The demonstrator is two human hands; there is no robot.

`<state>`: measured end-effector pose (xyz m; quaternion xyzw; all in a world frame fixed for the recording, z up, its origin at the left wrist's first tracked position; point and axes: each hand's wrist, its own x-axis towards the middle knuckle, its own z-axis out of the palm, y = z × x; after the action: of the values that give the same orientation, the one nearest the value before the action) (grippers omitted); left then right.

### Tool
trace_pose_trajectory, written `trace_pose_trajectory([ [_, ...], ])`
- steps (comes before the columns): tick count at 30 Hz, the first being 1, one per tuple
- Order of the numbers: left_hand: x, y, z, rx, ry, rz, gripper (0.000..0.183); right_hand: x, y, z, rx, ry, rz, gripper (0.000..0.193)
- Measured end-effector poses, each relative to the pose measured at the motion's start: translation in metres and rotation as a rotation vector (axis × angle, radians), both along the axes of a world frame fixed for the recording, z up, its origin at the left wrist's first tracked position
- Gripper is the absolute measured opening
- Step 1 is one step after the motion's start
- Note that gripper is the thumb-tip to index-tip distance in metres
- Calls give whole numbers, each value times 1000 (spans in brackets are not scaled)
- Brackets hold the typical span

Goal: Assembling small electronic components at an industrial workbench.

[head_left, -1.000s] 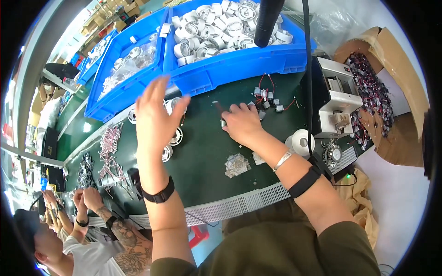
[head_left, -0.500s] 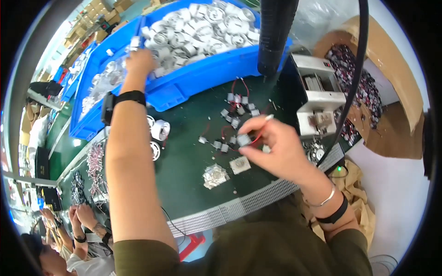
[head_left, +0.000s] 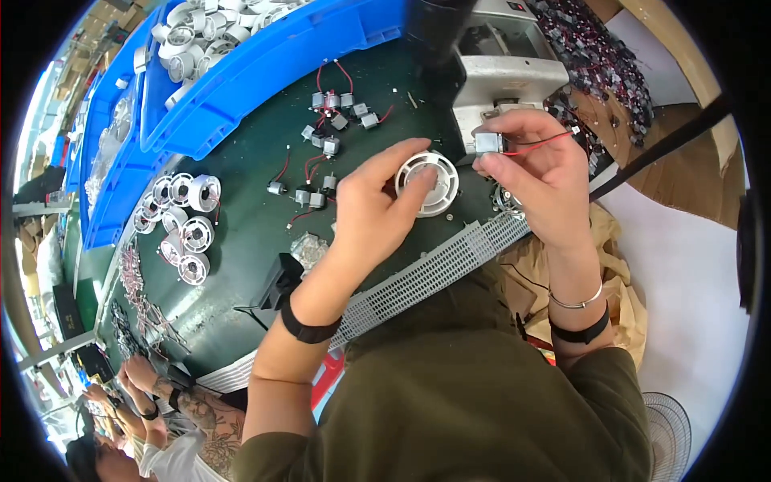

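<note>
My left hand (head_left: 376, 202) is closed on a white round plastic housing (head_left: 444, 195), thumb across its ring-shaped face. Just right of it, my right hand (head_left: 546, 177) pinches a small silver motor (head_left: 487, 144) between thumb and fingertips. Red and black wires (head_left: 536, 146) trail from the motor past the palm to a small white connector. The housing and the motor are apart, both in front of a grey metal bench machine (head_left: 514, 76). More small wired motors (head_left: 330, 145) lie loosely on the dark green table beyond my left hand.
Several finished-looking white housings (head_left: 193, 234) stand at the left. Blue bins (head_left: 217, 112) with white rings fill the far left. A cardboard box (head_left: 683, 173) and a heap of wired motors (head_left: 598, 72) are at right. A perforated strip (head_left: 418, 277) edges the table; another person's hand (head_left: 140, 373) works lower left.
My left hand has come back from the blue bin and now holds a white housing near my right hand. My right hand, still holding a motor, has moved right and up towards the machine.
</note>
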<state>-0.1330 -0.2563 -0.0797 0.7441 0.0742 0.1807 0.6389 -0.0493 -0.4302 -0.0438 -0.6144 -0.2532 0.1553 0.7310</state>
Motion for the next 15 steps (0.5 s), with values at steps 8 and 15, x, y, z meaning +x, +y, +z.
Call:
trace_pose_trajectory([
  [8, -8, -4, -8, 702, -74, -93, 60, -2, -12, -2, -188, 99, 150, 31],
  [15, -10, -5, -21, 755, -117, -24, 62, 0, 7, -10, -468, -441, 117, 27],
])
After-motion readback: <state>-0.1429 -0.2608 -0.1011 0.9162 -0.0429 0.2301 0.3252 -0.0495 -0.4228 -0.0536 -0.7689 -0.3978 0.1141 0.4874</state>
